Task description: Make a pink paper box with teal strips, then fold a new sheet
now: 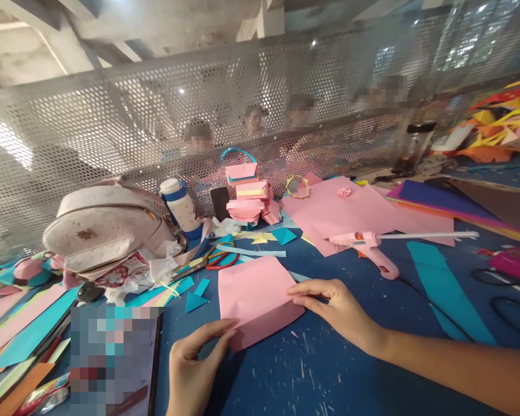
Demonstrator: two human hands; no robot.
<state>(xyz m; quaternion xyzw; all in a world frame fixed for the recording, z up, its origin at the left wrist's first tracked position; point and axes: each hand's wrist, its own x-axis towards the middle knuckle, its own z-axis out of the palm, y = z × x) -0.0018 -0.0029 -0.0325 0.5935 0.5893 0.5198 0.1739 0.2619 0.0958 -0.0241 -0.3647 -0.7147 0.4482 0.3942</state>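
A roughly square sheet of pink paper [260, 294] is held just over the blue table, in front of me. My left hand [201, 358] pinches its near left edge between thumb and fingers. At the right edge, my right hand [333, 306] has the paper between thumb and fingertips. Small teal paper pieces [196, 300] lie to the left of the sheet. Beyond it rest scissors with red and orange handles [223, 260]. To the right lies a pink hot glue gun [368, 248] with a long glue stick in its back, beside a teal paper strip [448, 289].
A white backpack [108, 225], a bottle [179, 205] and pink folded paper boxes [247, 196] stand along the perforated metal screen [147, 121]. Large pink sheets [329, 214] lie at the back. A tablet [153, 358] is at the near left, by coloured paper strips [30, 335]. People are behind the screen.
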